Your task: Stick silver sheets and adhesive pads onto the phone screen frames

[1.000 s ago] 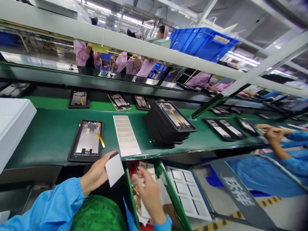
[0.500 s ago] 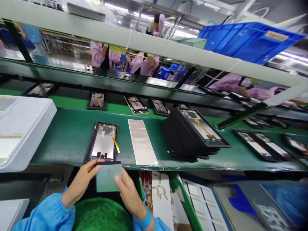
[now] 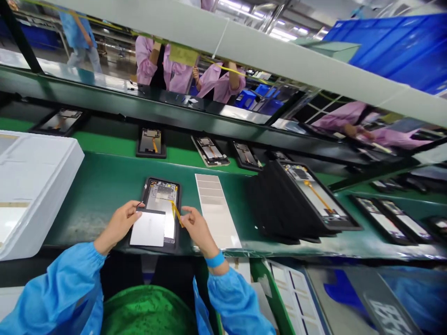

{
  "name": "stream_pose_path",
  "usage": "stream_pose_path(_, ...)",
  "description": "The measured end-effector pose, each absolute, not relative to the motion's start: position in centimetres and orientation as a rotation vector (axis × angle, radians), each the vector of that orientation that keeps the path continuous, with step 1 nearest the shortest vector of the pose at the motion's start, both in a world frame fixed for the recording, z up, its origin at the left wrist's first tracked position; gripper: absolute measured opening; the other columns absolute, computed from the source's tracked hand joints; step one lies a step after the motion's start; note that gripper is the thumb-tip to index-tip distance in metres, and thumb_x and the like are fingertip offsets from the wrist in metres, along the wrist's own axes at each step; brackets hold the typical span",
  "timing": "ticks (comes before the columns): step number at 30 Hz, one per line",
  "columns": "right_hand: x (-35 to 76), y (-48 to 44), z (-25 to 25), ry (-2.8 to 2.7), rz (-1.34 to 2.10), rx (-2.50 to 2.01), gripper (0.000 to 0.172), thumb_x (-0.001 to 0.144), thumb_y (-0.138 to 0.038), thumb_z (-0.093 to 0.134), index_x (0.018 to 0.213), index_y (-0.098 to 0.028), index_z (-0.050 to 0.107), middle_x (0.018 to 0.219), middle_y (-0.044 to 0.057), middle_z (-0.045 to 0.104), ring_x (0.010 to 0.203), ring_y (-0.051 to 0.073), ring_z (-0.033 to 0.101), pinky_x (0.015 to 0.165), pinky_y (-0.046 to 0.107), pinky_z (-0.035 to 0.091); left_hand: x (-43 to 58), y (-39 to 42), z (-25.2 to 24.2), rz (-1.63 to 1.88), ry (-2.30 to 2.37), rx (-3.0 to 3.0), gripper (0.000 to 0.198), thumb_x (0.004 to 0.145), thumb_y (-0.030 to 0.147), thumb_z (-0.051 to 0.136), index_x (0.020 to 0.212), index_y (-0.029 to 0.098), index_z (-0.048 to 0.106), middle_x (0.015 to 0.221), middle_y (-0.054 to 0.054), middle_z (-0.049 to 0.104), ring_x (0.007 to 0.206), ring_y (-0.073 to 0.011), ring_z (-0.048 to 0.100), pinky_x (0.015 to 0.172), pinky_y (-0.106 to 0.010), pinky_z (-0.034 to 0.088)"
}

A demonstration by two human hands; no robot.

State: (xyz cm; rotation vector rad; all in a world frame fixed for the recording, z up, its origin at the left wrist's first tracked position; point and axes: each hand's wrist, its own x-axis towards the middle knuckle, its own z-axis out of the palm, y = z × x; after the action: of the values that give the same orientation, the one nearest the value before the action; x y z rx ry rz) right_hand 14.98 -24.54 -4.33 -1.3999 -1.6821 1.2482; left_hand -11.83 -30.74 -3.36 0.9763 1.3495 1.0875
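Note:
An opened tablet (image 3: pixel 170 231) lies in a black tray at the bench's front edge, its circuit board at the far end. Over its near left part is a flat, pale battery (image 3: pixel 148 229) with a dark strip along its top edge. My left hand (image 3: pixel 120 224) pinches the battery's upper left corner, where a short dark wire shows at the fingertips. On the tablet's right side, my right hand (image 3: pixel 198 229) has thumb and forefinger closed at the loose end of an orange flex cable (image 3: pixel 176 213). Whether the battery rests on the tablet I cannot tell.
A sheet of pale labels (image 3: pixel 216 209) lies right of the tablet. Farther right stands a stack of black trays (image 3: pixel 268 204) topped by another opened tablet (image 3: pixel 316 190). White plastic trays (image 3: pixel 38 186) stand at left. More tablets (image 3: pixel 151 142) line the green belt behind.
The battery has moved from over my lap forward onto the tablet area. My right hand has left the battery and gone to the orange flex cable. My left hand stays on the battery.

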Motion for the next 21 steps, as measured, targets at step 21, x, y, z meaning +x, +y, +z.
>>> stream_pose_path(21, 13.8, -24.1, -1.8, -1.755, 1.300, -1.347, 0.020, 0.091, -0.032, 0.056, 0.102, -0.020, 0.066, 0.085, 0.001, 0.069, 0.073, 0.014, 0.064, 0.070, 0.029, 0.052, -9.5, -25.2, -4.6, 0.949, 1.444, 1.202, 0.021, 0.079, 0.030, 0.064, 0.091, 0.020, 0.051, 0.061, 0.006, 0.055, 0.053, -0.0117, 0.050, 0.052, -0.023, 0.032)
